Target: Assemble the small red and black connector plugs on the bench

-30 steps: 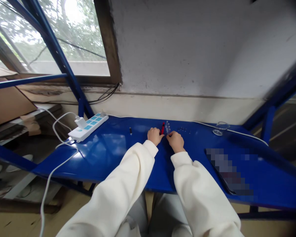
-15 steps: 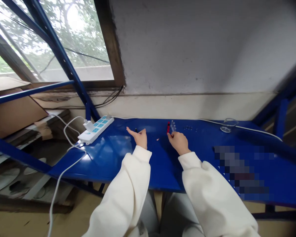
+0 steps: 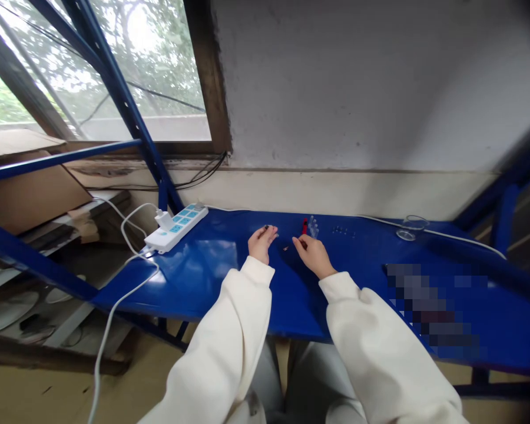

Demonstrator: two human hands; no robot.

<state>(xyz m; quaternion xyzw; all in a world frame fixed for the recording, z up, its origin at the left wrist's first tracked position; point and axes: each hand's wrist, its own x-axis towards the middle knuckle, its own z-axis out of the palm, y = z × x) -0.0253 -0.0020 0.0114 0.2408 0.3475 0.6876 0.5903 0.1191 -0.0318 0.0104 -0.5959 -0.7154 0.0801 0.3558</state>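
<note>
My left hand [image 3: 259,244] is raised over the blue table with its fingers curled round a small dark piece [image 3: 265,228], too small to name. Facing it, my right hand [image 3: 314,255] has thumb and forefinger pinched together; whatever is between them is hidden. Just beyond the right fingertips lies a red stick-like object [image 3: 304,225], partly covered by the hand. Beside that is a cluster of clear plastic pieces [image 3: 312,226]. A tiny coppery bit [image 3: 285,248] lies on the table between my hands.
Several tiny pieces [image 3: 342,231] lie right of the clear cluster. A clear round container [image 3: 406,234] stands at the back right. On the left is a white power strip [image 3: 172,233] with a plug and trailing white cable [image 3: 128,288]. A pixelated patch covers the right tabletop.
My left hand has moved right and closed its spread fingers on the small dark piece that was beside it. My right hand has drawn slightly away from the red object, towards the left.
</note>
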